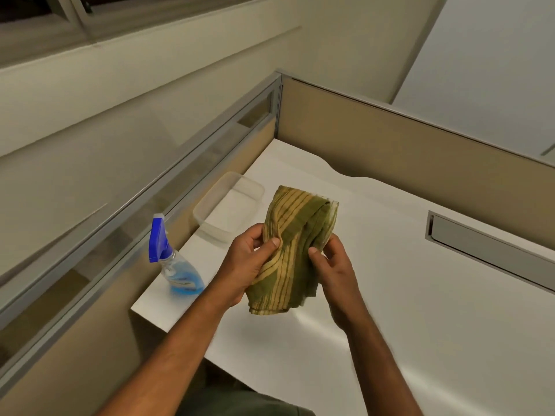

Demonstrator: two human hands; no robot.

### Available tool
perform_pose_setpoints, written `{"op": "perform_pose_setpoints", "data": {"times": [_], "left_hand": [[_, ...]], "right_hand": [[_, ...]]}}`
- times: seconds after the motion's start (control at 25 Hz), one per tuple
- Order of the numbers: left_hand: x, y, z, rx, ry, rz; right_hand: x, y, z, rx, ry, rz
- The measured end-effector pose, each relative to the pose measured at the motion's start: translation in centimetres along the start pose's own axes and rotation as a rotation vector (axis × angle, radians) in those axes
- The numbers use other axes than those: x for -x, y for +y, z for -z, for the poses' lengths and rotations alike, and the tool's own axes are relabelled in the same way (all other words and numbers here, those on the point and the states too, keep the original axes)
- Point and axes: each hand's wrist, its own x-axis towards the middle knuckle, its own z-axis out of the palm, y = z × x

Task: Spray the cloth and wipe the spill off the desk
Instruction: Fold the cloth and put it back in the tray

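Note:
A folded green cloth (295, 244) with yellow stripes is held up above the white desk (405, 310). My left hand (249, 262) grips its left edge, thumb on top. My right hand (333, 265) pinches its right side. A spray bottle (174, 262) with a blue trigger head and blue liquid stands on the desk's left edge, left of my left forearm. I cannot make out a spill on the desk surface.
A clear plastic container (229, 210) sits at the desk's left, beyond the bottle. Beige partition walls (390, 145) with metal trim enclose the desk at back and left. A grey cable slot (480, 247) is set into the desk at right.

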Motion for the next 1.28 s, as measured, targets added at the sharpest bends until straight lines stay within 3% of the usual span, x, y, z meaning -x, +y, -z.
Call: {"op": "perform_pose_setpoints", "data": {"times": [0.16, 0.28, 0.4, 0.56, 0.72, 0.84, 1.0, 1.12, 1.28], "left_hand": [[-0.7, 0.7, 1.7, -0.017, 0.022, -0.023], [-0.5, 1.4, 2.4, 0.056, -0.004, -0.046], [-0.6, 2.0, 3.1, 0.225, -0.161, -0.092], [-0.8, 2.4, 3.2, 0.471, -0.201, 0.136], [-1.7, 1.0, 2.4, 0.292, -0.220, 0.245], [-2.8, -0.3, 2.4, 0.263, -0.104, 0.226], [-4.9, -1.4, 3.3, 0.226, 0.047, 0.165], [-7.6, -1.6, 3.8, 0.097, 0.206, 0.117], [-12.1, -0.9, 4.5, -0.166, 0.511, 0.040]], "right_hand": [[-1.3, -0.3, 0.2, 0.052, -0.103, 0.073], [-2.2, -1.5, 0.2, -0.027, -0.057, 0.106], [-3.1, -2.7, 0.5, -0.055, -0.043, 0.221], [-4.2, -3.7, 0.9, -0.062, -0.084, 0.260], [-4.8, -3.0, 1.0, -0.059, 0.012, 0.178], [-5.7, -1.7, 1.1, -0.074, 0.060, 0.070], [-7.6, -0.3, -0.2, -0.001, -0.019, -0.061], [-9.9, 0.5, -2.2, 0.159, -0.062, -0.007], [-15.2, 0.8, -6.0, 0.302, 0.015, 0.061]]}}
